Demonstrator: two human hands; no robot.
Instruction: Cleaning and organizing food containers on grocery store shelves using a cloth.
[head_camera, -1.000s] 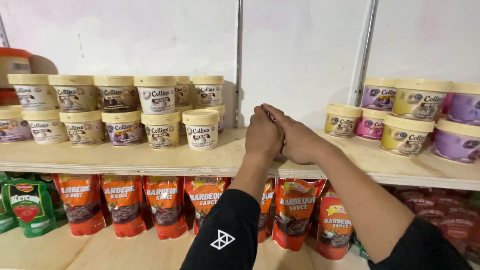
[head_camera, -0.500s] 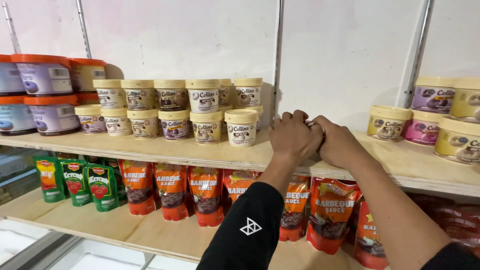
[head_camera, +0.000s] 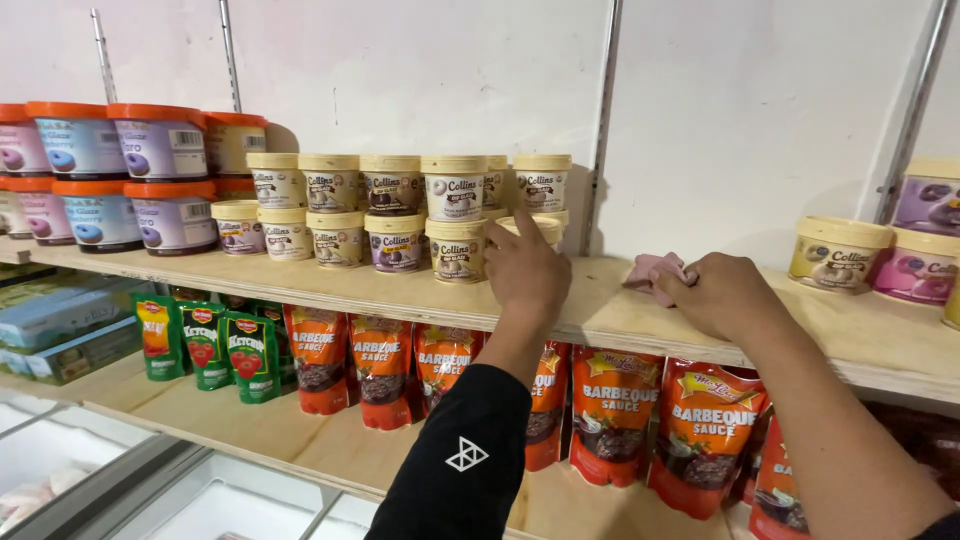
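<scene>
hands apart on the shelf (head_camera: 330, 290)
left hand (head_camera: 527, 268) reaches up, fingers loosely spread on a cream tub (head_camera: 535, 229); right hand (head_camera: 722, 294) presses a pink cloth (head_camera: 652, 273) under a closed grip. half a second ago both hands were clasped together.

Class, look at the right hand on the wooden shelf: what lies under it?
A crumpled pink cloth sticks out from under the right hand, pressed against the wooden shelf. The rest of the cloth is covered by the palm, so its full shape cannot be seen.
</scene>
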